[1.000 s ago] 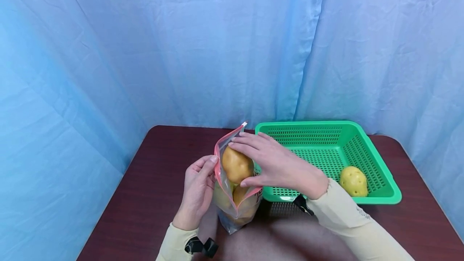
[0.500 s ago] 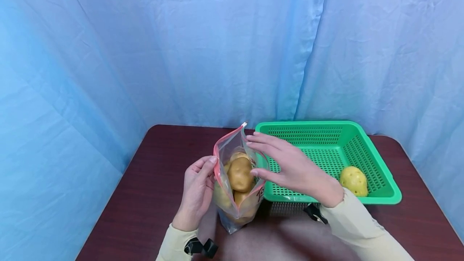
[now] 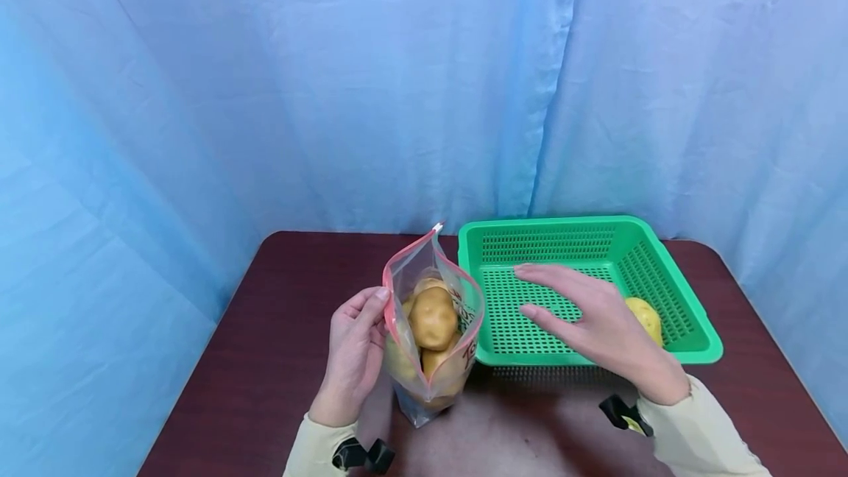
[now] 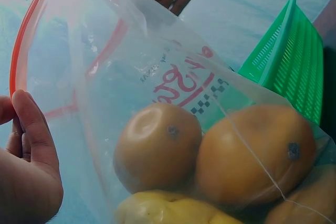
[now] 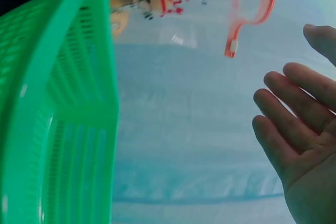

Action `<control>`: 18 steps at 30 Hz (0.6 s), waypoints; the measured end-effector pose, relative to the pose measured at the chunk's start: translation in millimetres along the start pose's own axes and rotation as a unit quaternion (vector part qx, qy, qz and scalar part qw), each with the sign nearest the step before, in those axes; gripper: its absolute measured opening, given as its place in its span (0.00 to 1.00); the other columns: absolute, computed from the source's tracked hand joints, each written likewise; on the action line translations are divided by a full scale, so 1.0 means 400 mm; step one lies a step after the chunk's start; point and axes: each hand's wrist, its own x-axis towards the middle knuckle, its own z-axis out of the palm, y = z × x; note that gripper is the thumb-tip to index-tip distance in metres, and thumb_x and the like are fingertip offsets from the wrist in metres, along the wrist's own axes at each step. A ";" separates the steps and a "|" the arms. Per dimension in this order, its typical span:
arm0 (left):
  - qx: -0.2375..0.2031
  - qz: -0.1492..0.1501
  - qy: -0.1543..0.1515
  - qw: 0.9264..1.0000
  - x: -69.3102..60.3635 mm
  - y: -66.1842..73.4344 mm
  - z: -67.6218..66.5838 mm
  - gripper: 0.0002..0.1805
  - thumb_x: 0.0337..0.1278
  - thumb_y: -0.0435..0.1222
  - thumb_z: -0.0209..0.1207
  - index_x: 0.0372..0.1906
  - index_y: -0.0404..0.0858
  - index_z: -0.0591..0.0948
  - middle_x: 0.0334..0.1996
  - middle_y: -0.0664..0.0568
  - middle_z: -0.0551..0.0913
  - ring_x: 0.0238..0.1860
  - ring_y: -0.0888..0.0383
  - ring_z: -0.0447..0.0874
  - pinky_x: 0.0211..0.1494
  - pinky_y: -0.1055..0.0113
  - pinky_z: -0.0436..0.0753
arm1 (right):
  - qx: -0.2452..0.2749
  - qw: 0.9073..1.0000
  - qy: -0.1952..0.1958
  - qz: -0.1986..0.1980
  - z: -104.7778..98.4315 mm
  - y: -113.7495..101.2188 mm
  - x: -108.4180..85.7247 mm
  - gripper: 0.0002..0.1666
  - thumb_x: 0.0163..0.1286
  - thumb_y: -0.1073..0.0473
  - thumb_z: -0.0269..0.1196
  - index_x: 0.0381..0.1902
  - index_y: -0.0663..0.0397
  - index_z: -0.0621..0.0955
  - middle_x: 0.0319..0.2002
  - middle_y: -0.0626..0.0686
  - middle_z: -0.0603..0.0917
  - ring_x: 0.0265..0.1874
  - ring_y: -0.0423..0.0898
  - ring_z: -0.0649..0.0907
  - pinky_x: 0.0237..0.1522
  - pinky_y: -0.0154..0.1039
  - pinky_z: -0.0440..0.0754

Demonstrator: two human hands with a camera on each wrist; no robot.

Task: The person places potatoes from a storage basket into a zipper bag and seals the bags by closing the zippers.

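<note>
A clear zip bag (image 3: 419, 396) with a red-pink rim stands upright on the table, its mouth spread. Several potatoes (image 3: 433, 319) fill it; through its wall the left wrist view shows brown ones (image 4: 157, 148) and a yellow one (image 4: 170, 211). My left hand (image 3: 354, 352) pinches the rim on the left side between thumb and fingers. Over the green basket (image 3: 689, 300) hovers my right hand (image 3: 603, 322), fingers extended and holding nothing. Behind that hand, a yellow potato (image 3: 645, 315) lies in the basket's right part, partly hidden. The right wrist view shows the palm (image 5: 310, 129) empty.
The basket stands immediately right of the bag, near the back of the dark brown table (image 3: 265, 359). A light blue curtain (image 3: 397, 94) hangs behind the table and along its sides.
My right hand has released a brown potato inside the bag and moved right, away from the bag, over the basket. My left hand keeps its pinch on the rim.
</note>
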 end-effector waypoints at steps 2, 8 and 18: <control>0.000 0.000 -0.001 1.000 -0.001 0.001 -0.002 0.07 0.72 0.27 0.57 0.37 0.35 0.85 0.26 0.53 0.83 0.26 0.63 0.81 0.33 0.74 0.82 | -0.001 1.000 0.008 0.002 -0.007 0.009 -0.014 0.34 0.57 0.64 0.78 0.63 0.49 0.83 0.59 0.50 0.86 0.60 0.45 0.82 0.64 0.23 0.69; 0.002 0.002 -0.001 1.000 -0.003 0.004 -0.006 0.06 0.72 0.28 0.57 0.39 0.33 0.84 0.27 0.53 0.83 0.27 0.63 0.82 0.33 0.74 0.83 | -0.025 0.999 0.023 0.022 -0.033 0.042 -0.057 0.36 0.53 0.65 0.78 0.62 0.48 0.84 0.57 0.48 0.87 0.60 0.33 0.80 0.61 0.20 0.70; 0.004 0.002 -0.004 1.000 -0.004 0.004 -0.009 0.07 0.73 0.28 0.57 0.38 0.35 0.85 0.27 0.53 0.84 0.28 0.63 0.82 0.34 0.74 0.83 | -0.058 0.992 0.019 0.110 -0.075 0.091 -0.139 0.38 0.52 0.66 0.80 0.63 0.45 0.83 0.57 0.49 0.86 0.61 0.20 0.72 0.59 0.14 0.63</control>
